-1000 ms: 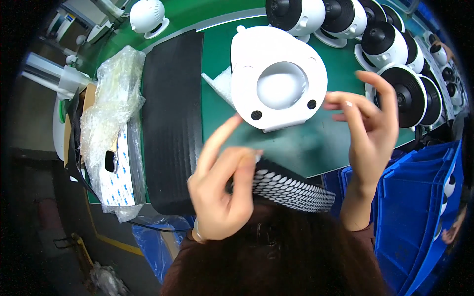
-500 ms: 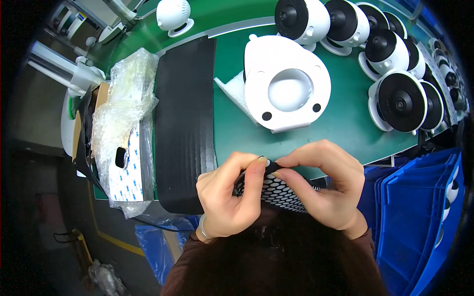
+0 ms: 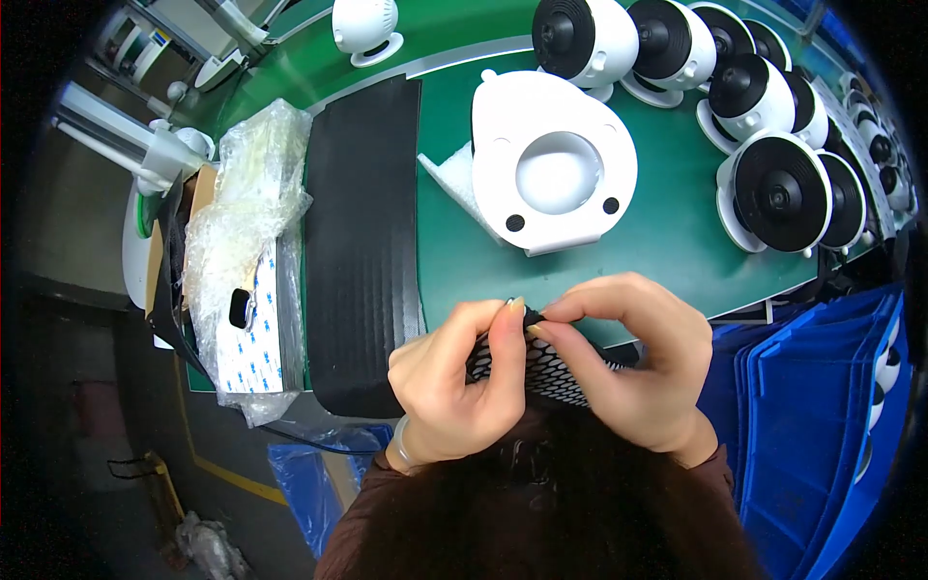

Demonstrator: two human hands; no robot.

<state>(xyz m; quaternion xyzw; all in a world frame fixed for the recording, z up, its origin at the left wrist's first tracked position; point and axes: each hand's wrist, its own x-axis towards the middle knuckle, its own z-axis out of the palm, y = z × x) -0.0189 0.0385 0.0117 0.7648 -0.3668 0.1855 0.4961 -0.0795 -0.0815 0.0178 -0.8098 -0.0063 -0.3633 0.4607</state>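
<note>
Close to my body, my left hand and my right hand meet with thumbs and forefingers pinched. Between them is the dark upper edge of a black-and-white patterned sheet, with rows of round spots. Most of the sheet is hidden by my fingers and the dark shape below. Beyond my hands, a white rounded housing lies on the green table, its round recess facing up. Two black round pads sit on its near side. White foam pokes out from under its left side.
A black mat lies left of the housing, beside a bubble-wrapped stack. Several white fan-like units with black fronts stand at the far right. Another white unit is at the back. Blue bins stand at the right.
My fingertips have shifted slightly upward with the edge of the sheet, and less of its patterned face shows. Both hands keep their pinch. The surroundings shift slightly in view.
</note>
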